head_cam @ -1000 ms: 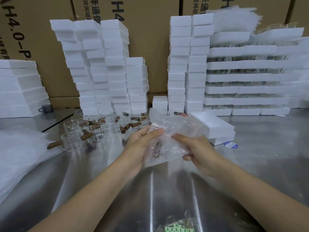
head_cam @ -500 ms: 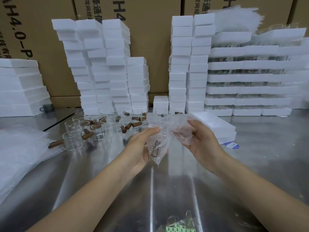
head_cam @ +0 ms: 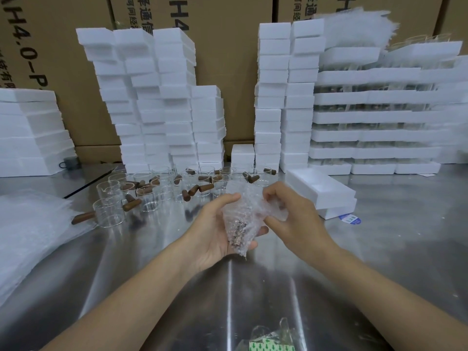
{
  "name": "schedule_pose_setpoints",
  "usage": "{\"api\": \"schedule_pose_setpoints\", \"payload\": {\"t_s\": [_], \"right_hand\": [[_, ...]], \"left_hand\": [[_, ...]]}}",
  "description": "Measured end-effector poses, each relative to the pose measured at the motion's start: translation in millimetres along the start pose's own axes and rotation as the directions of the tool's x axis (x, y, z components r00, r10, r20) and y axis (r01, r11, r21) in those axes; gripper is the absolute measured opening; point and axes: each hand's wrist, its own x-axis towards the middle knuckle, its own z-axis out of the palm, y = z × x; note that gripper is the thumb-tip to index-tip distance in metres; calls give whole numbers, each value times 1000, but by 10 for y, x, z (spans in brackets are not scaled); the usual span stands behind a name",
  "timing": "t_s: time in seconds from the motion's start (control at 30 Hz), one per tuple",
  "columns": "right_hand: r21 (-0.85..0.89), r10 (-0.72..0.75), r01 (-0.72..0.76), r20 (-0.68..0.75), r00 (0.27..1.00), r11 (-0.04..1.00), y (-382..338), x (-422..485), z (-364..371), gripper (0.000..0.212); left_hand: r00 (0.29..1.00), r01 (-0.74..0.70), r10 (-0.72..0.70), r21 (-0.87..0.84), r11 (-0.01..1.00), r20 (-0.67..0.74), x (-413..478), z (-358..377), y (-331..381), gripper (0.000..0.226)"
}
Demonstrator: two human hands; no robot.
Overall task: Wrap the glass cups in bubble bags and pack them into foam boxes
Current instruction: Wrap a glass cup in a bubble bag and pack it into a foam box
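Bag [head_cam: 244, 220], perhaps filled, in left hand [head_cam: 214, 233], right hand [head_cam: 293, 215].

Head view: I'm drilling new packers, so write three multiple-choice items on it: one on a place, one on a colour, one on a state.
1. Where does the loose foam box lie?
A. on the table, beside the right hand
B. atop the tallest stack
C. on the floor

2. What colour are the handles of the glass cups?
A. white
B. brown
C. green

3. How is the bubble bag placed?
A. flat on the table
B. inside a foam box
C. held up by the left hand and the right hand

Key:
1 A: it sits on the steel surface just right of the hands.
2 B: brown stubs jut from the clear cups.
3 C: the left hand grips it from below and the right hand pinches its top.
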Motion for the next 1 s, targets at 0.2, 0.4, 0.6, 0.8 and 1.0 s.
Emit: {"api": "schedule_pose_setpoints", "payload": {"t_s": [0.2,0.4,0.6,0.8,1.0], "right_hand": [[-303,-328,329,58,943,894,26,27,-5,29],[79,-16,7,124,992,997,-81,-32,-1,32],[456,298,-306,92,950,836,-87,-2,104,51],[509,476,-500,188,859,701,5,16,108,35],[82,51,-50,-8,999,995,8,-35,143,31]], "left_hand": [[1000,14,-14,-3,1000,-3,23,-1,-28,56],[991,-51,46,-38,998,-127,48,-15,-31,47],[985,-116,117,15,993,-128,62,-21,-40,58],[981,-151,163,112,982,-105,76,-18,-62,83],[988,-120,131,126,985,-85,55,22,-103,58]]}}
